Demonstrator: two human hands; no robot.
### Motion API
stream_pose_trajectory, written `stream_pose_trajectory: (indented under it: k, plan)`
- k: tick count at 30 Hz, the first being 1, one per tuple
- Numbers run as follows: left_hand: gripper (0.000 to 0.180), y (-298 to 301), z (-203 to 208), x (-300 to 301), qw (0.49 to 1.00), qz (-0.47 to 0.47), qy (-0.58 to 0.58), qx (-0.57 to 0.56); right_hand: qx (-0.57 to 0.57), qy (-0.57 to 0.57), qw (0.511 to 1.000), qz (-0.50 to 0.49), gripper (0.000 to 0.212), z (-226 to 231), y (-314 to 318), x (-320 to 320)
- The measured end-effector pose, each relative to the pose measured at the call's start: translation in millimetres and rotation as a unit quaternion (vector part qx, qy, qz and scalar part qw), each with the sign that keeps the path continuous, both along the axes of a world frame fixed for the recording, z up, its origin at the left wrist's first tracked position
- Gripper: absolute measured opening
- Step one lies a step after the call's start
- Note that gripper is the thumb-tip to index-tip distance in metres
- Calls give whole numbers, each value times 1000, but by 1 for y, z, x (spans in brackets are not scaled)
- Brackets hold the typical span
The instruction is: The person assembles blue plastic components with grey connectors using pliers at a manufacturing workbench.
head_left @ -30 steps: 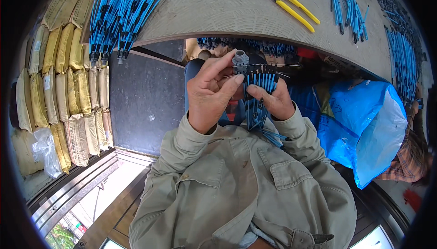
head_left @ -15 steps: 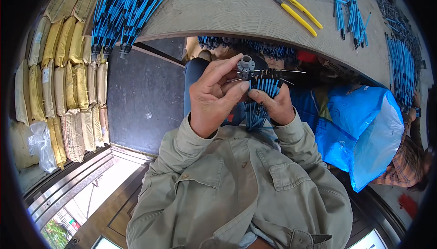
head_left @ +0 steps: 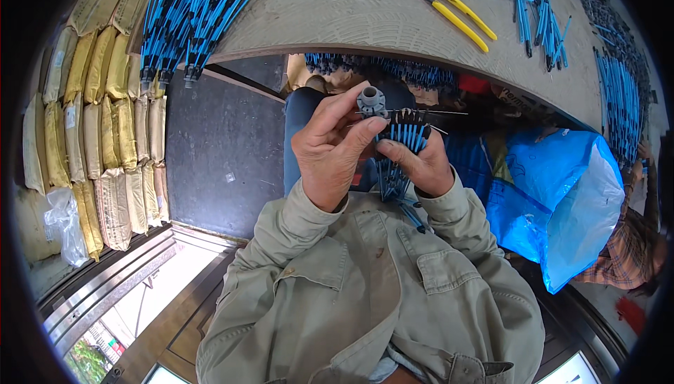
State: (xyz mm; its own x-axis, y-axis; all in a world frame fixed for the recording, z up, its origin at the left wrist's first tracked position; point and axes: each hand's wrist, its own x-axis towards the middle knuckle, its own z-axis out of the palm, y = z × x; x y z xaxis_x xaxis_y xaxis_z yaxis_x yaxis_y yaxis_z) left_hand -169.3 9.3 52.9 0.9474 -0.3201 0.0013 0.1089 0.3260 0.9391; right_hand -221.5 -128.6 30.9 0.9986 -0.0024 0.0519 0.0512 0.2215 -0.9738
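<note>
Between the thumb and fingers of my left hand [head_left: 335, 142] is a grey plastic hub [head_left: 371, 99], a short tube with a slotted collar, its open end turned up. My right hand [head_left: 423, 161] grips a row of thin blue rods with black ends [head_left: 405, 133], spread side by side like a fan. Thin metal wires [head_left: 446, 112] stick out to the right past the row's black ends. The hub and the row meet between my two thumbs; how they join is hidden by my fingers. The lower ends of the blue rods hang toward my jacket.
On the table [head_left: 330, 15] lie yellow-handled pliers [head_left: 460, 19], a large bundle of blue rods [head_left: 193, 15] at left and smaller bundles [head_left: 544, 19] at right. A blue plastic bag [head_left: 554, 194] stands at right. Stacked sacks [head_left: 98, 117] line the left. Another person's plaid sleeve [head_left: 621, 254] shows far right.
Both hands have shifted slightly left with the hub and rods. The hub's open end has tipped a little toward the left. Some rod ends now hang lower right, against my jacket.
</note>
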Motion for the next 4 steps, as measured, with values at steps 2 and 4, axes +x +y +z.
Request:
stream_pose_trajectory:
  k: [2, 4]
  plan:
    - [39, 0, 0, 0, 1000, -10, -6, -3, 13, 6, 1000, 5, 26, 2, -1, -1]
    - [38, -1, 0, 0, 1000, -18, -9, -3, 16, 15, 1000, 12, 28, 4, -2, -1]
